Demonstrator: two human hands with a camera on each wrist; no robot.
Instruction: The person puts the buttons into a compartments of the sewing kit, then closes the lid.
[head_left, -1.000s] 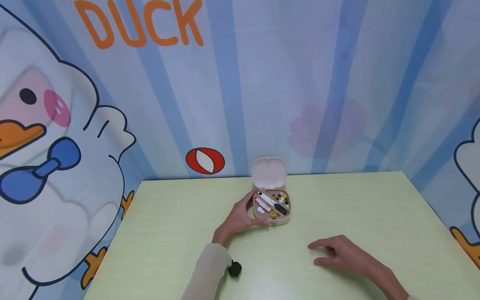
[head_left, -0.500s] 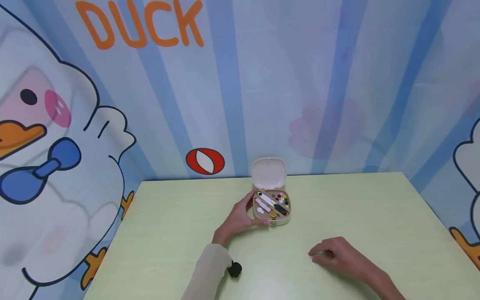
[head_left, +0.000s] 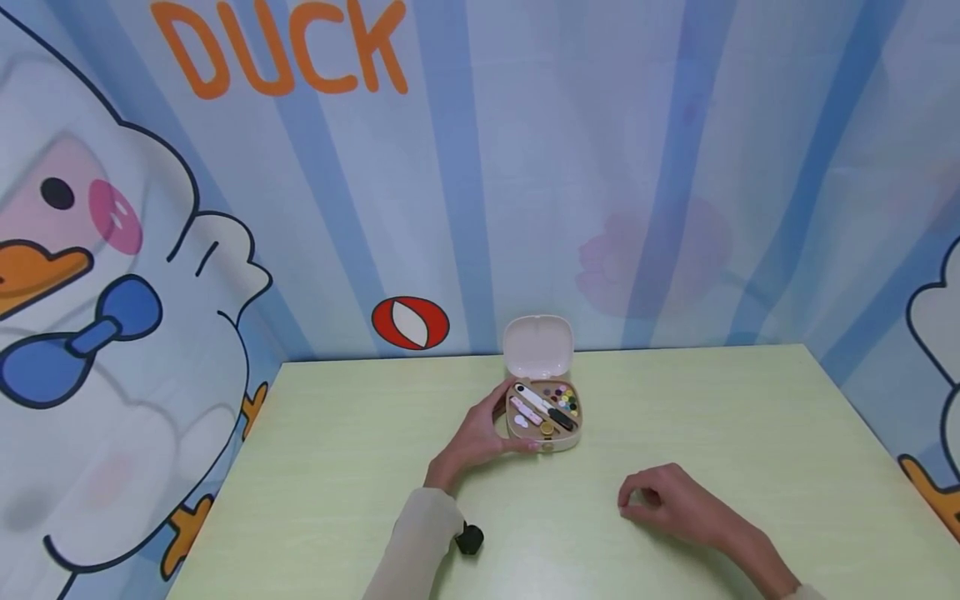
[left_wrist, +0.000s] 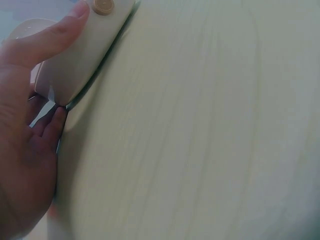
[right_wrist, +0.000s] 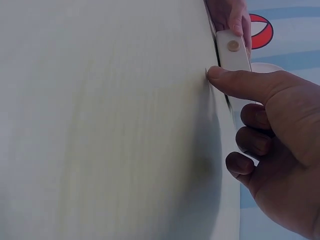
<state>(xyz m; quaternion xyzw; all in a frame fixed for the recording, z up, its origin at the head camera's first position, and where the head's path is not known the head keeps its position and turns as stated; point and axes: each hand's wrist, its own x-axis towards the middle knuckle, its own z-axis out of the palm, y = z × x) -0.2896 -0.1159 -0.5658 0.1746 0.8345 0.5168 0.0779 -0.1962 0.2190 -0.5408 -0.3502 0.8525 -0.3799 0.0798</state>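
Note:
A small white sewing kit box (head_left: 564, 443) stands on the table, its lid (head_left: 538, 346) raised at the back. Inside lie a white-and-black tool (head_left: 543, 406), a pink strip (head_left: 526, 410), several coloured beads or buttons (head_left: 570, 402) and a round gold piece (head_left: 547, 427). My left hand (head_left: 478, 435) grips the box from its left side, thumb along the front beside the round clasp (left_wrist: 103, 5). To the right and nearer, my right hand (head_left: 678, 506) has thumb and index tips together just over the table, pinching a tiny pink piece that the fingertips hide now.
The pale yellow-green table (head_left: 360, 433) ends at a printed duck curtain (head_left: 525, 167) behind the box. A black knob-like object (head_left: 470, 538) sits by the left sleeve (head_left: 420, 533).
My right thumb and index finger have come together over the tiny pink piece, which was visible on the table between them. My left hand and the box have stayed put.

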